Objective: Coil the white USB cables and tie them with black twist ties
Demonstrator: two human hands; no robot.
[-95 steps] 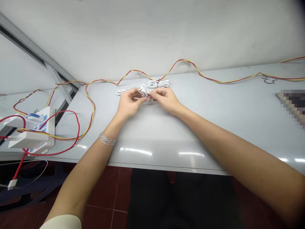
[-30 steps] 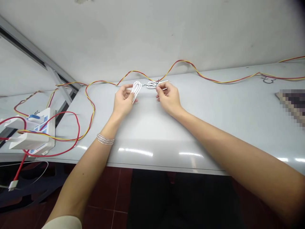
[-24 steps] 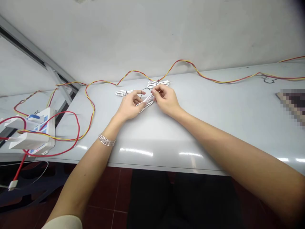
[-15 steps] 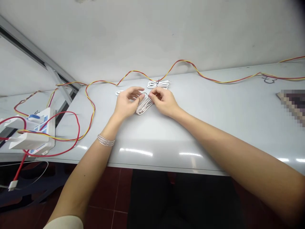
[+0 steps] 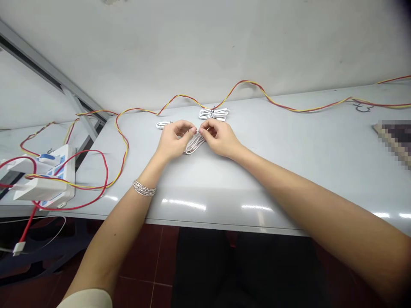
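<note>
A coiled white cable (image 5: 192,146) lies on the grey table, partly hidden behind my fingers. Just above it, my left hand (image 5: 176,137) pinches a thin black twist tie, thumb against fingertips. My right hand (image 5: 220,136) is also closed in a pinch at the tie, its fingertips close to the left ones. Little of the tie shows between them. Behind my right hand sits another white cable bundle (image 5: 213,114), bound with a black tie. A further white cable coil (image 5: 163,125) pokes out behind my left hand.
A red and yellow twisted wire (image 5: 180,96) runs along the back of the table. At the left, a white power strip (image 5: 68,171) holds plugs, with red wires looping around it. A pixelated object (image 5: 396,139) lies at the right edge.
My left fingers have closed into a pinch and moved slightly right, nearer my right fingertips. The black tie, which arched visibly between the hands, is now mostly hidden. The cable bundles stay put.
</note>
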